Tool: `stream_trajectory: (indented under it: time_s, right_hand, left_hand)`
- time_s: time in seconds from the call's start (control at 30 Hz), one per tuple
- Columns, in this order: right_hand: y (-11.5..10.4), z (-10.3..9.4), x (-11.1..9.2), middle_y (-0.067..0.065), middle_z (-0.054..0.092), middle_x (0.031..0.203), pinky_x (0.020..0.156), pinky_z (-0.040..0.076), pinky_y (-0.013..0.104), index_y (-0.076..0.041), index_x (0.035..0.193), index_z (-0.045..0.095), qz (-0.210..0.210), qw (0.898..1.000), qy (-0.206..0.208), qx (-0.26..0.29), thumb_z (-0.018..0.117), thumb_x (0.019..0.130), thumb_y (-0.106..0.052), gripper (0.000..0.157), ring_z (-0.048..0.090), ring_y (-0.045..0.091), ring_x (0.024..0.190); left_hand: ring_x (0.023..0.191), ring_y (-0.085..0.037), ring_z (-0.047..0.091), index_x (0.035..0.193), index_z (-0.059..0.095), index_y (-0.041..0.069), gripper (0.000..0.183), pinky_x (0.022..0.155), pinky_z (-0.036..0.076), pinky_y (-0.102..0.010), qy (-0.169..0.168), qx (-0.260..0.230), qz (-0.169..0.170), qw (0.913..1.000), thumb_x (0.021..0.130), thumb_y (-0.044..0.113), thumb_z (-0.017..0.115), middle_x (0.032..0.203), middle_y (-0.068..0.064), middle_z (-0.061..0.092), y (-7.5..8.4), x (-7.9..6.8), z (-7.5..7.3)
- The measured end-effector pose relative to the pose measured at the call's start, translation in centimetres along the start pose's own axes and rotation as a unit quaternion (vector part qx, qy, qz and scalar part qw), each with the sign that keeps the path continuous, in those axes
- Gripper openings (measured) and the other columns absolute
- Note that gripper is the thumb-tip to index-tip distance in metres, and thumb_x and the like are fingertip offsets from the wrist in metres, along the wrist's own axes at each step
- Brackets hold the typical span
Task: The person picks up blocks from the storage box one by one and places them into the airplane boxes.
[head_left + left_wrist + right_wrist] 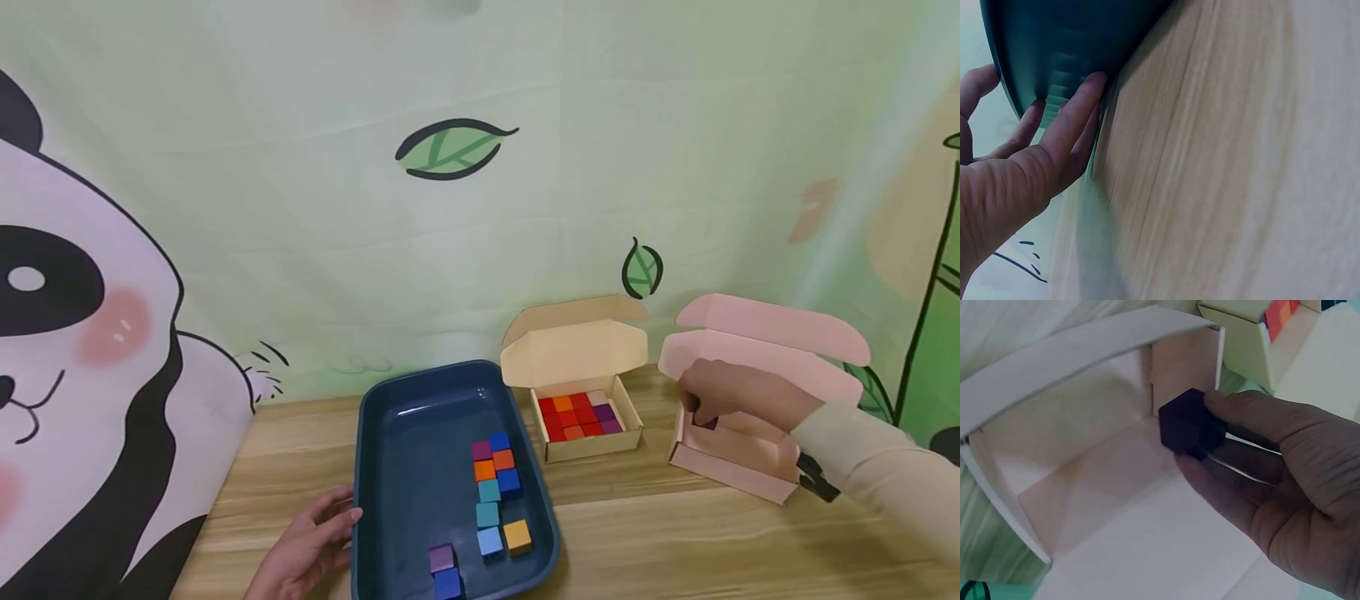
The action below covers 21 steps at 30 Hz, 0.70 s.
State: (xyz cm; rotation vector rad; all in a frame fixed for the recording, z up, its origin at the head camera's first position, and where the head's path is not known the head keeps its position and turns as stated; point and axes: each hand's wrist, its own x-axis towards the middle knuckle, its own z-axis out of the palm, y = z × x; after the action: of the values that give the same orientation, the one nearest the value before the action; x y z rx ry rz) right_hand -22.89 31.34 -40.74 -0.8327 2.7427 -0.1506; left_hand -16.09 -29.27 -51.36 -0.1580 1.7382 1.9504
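Just above the pink cardboard box (731, 472), my right hand (720, 390) pinches a dark cube block (1186, 425) between thumb and fingertips. The right wrist view shows the box's bare inside below and beside that cube. On the left, my left hand (311, 540) lies against the outer side of a dark blue tray (420, 450), fingers extended along its wall (1054, 44). Inside the tray are several coloured cubes, among them a yellow cube (517, 537), a light blue cube (491, 542) and a purple cube (442, 557).
Between tray and pink box stands an open tan cardboard box (592, 448) with red, orange and purple cubes in rows, plus one pale cube (597, 397). Both box lids lean back near a printed cloth backdrop (450, 275). Everything stands on a wood-grain table (622, 542).
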Motion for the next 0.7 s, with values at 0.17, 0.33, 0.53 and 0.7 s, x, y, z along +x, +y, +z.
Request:
stream_trajectory:
  time_s: [0.17, 0.33, 0.53, 0.7]
  right_hand:
    - [-0.4, 0.6, 0.7, -0.012, 0.055, 0.065, 0.056, 0.04, 0.023, -0.013, 0.07, 0.062, -0.002, 1.0, 0.004, 0.02, 0.077, 0.076, -0.001, 0.02, 0.046, 0.002, 0.061]
    - [-0.7, 0.7, 1.2, -0.01, 0.058, 0.071, 0.06, 0.044, 0.024, -0.012, 0.076, 0.062, -0.004, 0.999, -0.001, 0.033, 0.08, 0.078, -0.004, 0.02, 0.049, 0.004, 0.066]
    - [-0.3, 0.6, 1.0, -0.01, 0.053, 0.067, 0.055, 0.04, 0.022, -0.012, 0.073, 0.061, 0.004, 1.0, 0.0, 0.008, 0.077, 0.072, 0.001, 0.02, 0.046, 0.005, 0.062]
    - [-0.1, 0.4, 0.9, -0.01, 0.049, 0.063, 0.053, 0.035, 0.021, -0.012, 0.07, 0.062, 0.039, 0.997, -0.054, 0.026, 0.074, 0.074, 0.004, 0.02, 0.044, 0.005, 0.058]
  left_hand:
    - [0.108, -0.022, 0.062, 0.157, 0.018, -0.004, 0.072, 0.091, 0.055, -0.045, 0.007, 0.002, -0.004, 1.0, 0.104, 0.02, 0.06, 0.142, -0.016, 0.049, 0.1, -0.1, 0.0]
    - [0.108, -0.022, 0.062, 0.157, 0.019, -0.004, 0.071, 0.091, 0.055, -0.044, 0.004, -0.004, -0.001, 1.0, 0.104, 0.02, 0.06, 0.138, -0.012, 0.052, 0.2, -0.1, 0.0]
    - [0.107, -0.02, 0.062, 0.156, 0.018, -0.005, 0.07, 0.091, 0.055, -0.044, 0.003, -0.003, 0.002, 1.0, 0.104, 0.018, 0.059, 0.133, -0.009, 0.055, 0.1, 0.0, 0.0]
    - [0.107, -0.021, 0.062, 0.157, 0.018, -0.003, 0.071, 0.091, 0.055, -0.044, 0.012, -0.003, -0.002, 0.9999, 0.104, 0.019, 0.06, 0.138, -0.013, 0.05, 0.1, -0.1, 0.0]
